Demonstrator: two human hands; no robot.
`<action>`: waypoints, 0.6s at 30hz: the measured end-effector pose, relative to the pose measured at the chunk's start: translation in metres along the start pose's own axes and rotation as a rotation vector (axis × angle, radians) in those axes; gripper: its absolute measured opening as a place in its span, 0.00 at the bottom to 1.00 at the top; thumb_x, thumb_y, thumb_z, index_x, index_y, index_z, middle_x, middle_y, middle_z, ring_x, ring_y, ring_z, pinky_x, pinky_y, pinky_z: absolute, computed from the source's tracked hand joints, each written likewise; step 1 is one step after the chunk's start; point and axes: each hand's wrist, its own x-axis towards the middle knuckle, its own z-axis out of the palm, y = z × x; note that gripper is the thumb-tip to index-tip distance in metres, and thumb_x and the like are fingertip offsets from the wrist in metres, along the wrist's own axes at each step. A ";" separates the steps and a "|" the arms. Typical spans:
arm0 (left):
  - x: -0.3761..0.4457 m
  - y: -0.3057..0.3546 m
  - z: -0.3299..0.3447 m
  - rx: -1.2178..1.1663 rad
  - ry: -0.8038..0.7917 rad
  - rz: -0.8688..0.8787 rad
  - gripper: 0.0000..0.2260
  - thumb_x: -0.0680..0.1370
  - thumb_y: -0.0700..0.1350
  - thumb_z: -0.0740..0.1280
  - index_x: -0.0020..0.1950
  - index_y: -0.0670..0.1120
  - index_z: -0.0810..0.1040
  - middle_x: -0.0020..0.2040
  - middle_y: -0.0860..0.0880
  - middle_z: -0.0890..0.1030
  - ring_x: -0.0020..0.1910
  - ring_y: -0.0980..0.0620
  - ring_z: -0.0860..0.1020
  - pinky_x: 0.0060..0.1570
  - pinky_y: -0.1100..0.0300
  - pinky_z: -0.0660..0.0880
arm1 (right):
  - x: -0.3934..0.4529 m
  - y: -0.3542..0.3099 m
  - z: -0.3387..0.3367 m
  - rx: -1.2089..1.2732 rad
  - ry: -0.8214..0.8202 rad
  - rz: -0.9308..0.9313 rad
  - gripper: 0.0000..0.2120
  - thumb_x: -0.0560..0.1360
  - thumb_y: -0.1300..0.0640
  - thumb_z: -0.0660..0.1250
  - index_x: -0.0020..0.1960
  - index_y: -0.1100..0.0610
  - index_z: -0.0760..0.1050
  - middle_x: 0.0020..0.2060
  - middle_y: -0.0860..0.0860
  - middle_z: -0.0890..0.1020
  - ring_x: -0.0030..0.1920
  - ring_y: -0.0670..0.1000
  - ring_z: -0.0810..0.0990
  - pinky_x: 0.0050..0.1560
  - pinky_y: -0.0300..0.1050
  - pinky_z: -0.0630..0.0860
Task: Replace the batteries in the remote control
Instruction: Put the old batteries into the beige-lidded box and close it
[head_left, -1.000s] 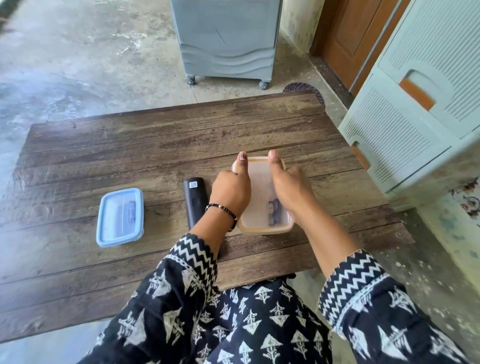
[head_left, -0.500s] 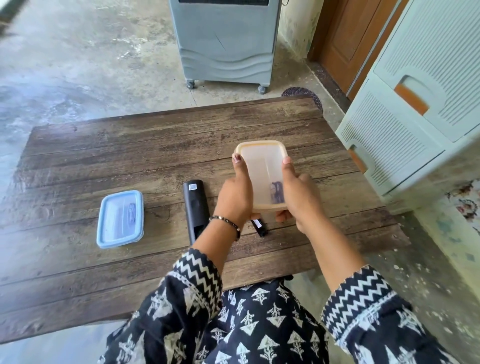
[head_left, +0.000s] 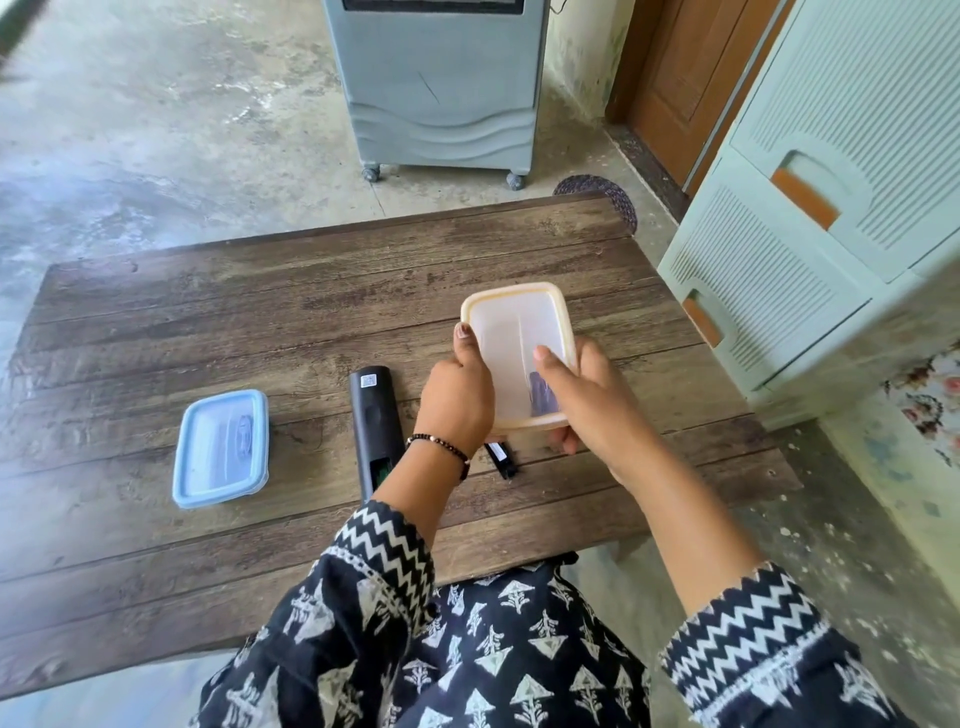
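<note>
Two hands on one box

Left hand (head_left: 457, 395) and right hand (head_left: 582, 400) both grip translucent orange-rimmed plastic box (head_left: 514, 338), raised above wooden plank table (head_left: 311, 312). Black remote control (head_left: 375, 415) lies back-up beside left wrist; blue-lidded container (head_left: 222, 448) well left.

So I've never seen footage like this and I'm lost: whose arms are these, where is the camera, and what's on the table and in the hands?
The camera sits on a person's head, looking down at their own arms. Both hands, left hand and right hand, hold an orange-rimmed box with its lid on; something dark shows through it. On the wooden table lie a black remote, back up with its battery bay open, a small black piece near it, maybe its cover, and a closed blue box.
</note>
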 end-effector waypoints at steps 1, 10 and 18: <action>0.002 0.004 0.001 0.023 -0.043 0.028 0.30 0.80 0.59 0.44 0.57 0.37 0.74 0.48 0.41 0.76 0.45 0.44 0.75 0.45 0.57 0.72 | 0.000 0.003 -0.004 0.017 -0.004 -0.025 0.16 0.76 0.42 0.58 0.56 0.52 0.69 0.43 0.52 0.80 0.30 0.51 0.78 0.24 0.41 0.71; 0.044 0.031 0.029 -0.115 -0.134 0.123 0.10 0.77 0.46 0.63 0.50 0.40 0.76 0.39 0.45 0.79 0.33 0.49 0.78 0.35 0.54 0.80 | 0.056 0.003 -0.041 0.099 0.237 -0.111 0.10 0.76 0.47 0.63 0.45 0.55 0.72 0.35 0.51 0.78 0.27 0.48 0.74 0.18 0.34 0.64; 0.131 0.082 0.074 -0.199 -0.246 0.118 0.04 0.77 0.35 0.62 0.44 0.42 0.74 0.40 0.45 0.79 0.34 0.52 0.79 0.33 0.59 0.80 | 0.171 0.010 -0.077 0.057 0.254 -0.132 0.09 0.78 0.51 0.58 0.54 0.52 0.73 0.39 0.53 0.79 0.24 0.49 0.73 0.18 0.35 0.64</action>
